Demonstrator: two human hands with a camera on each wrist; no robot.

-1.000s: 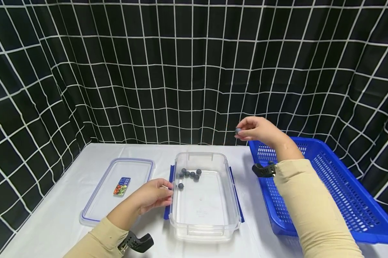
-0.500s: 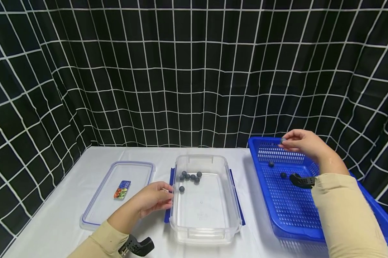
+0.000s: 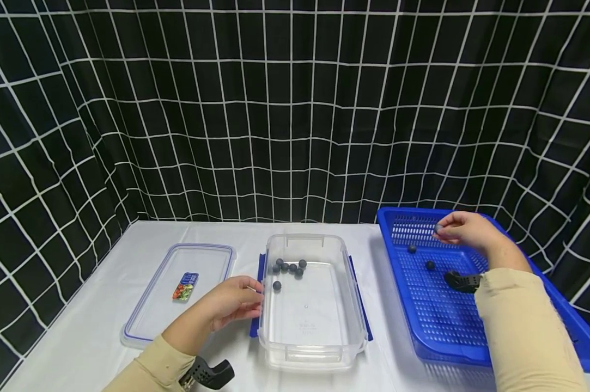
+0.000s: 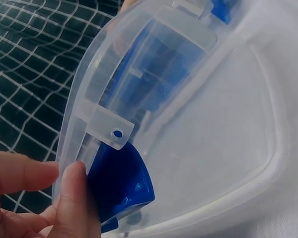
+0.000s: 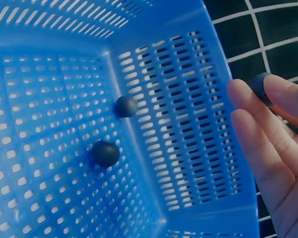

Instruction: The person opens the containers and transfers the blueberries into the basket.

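Observation:
My right hand [image 3: 466, 230] pinches a blueberry [image 5: 260, 88] between thumb and fingers, above the left part of the blue basket [image 3: 407, 310]. Two more dark blueberries lie on the basket floor, one blueberry [image 5: 126, 106] close to the slotted wall and another blueberry [image 5: 105, 153] further in. At the left side of the clear plastic container [image 3: 311, 348], my left hand [image 3: 236, 302] holds the rim by thumb and fingers, beside a blue latch flap [image 4: 121, 181]. Inside the container, several blueberries [image 3: 293, 268] cluster toward the far left, with a single blueberry [image 3: 277, 285] nearer the left wall.
A clear lid [image 3: 150, 305] with a blue seal and a coloured label lies on the white table [image 3: 79, 332], left of the container. Behind the table hangs a black cloth [image 3: 304, 120] with a white grid. The right latch flap [image 3: 360, 299] hangs down toward the basket.
My right hand has moved right from behind the basket's left corner to over the basket, then lowered slightly, still holding the blueberry. The left hand has stayed at the container's side.

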